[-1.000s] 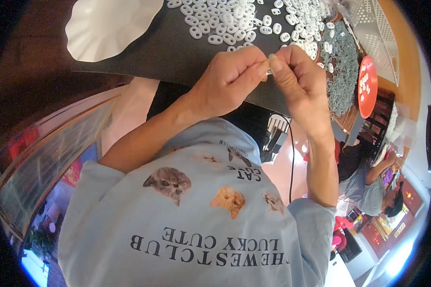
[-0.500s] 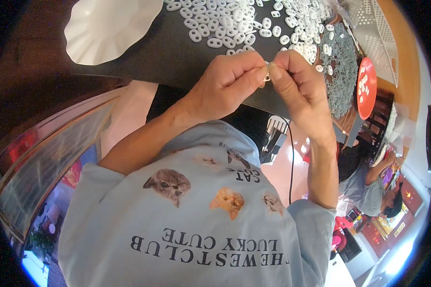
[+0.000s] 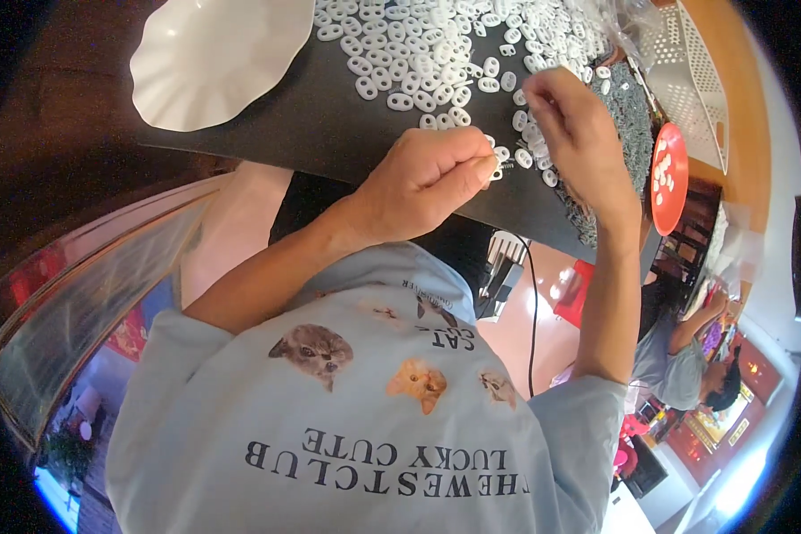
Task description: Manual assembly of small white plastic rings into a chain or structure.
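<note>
My left hand [image 3: 432,182] is closed, thumb against bent forefinger, over the table's near edge. It pinches a small white plastic piece with two holes [image 3: 497,174], part of which shows past the thumb tip. Up and to the right, my right hand [image 3: 583,142] hangs over the loose white pieces, its fingers bent downward. Their tips are blurred and turned away, so what they hold, if anything, is hidden. A large heap of the same white oval pieces [image 3: 409,53] covers the far middle of the dark table [image 3: 329,116].
A white wavy-rimmed dish [image 3: 214,67] stands at the far left. On the right lie a pile of small dark grey parts [image 3: 634,120], a red plate [image 3: 670,200] with white pieces and a white perforated basket [image 3: 685,80]. A black cable [image 3: 533,311] hangs below; another person [image 3: 685,369] sits at the right.
My right hand has parted from the left and moved up and right over the pieces. My left hand keeps its pinch and sits slightly lower in view.
</note>
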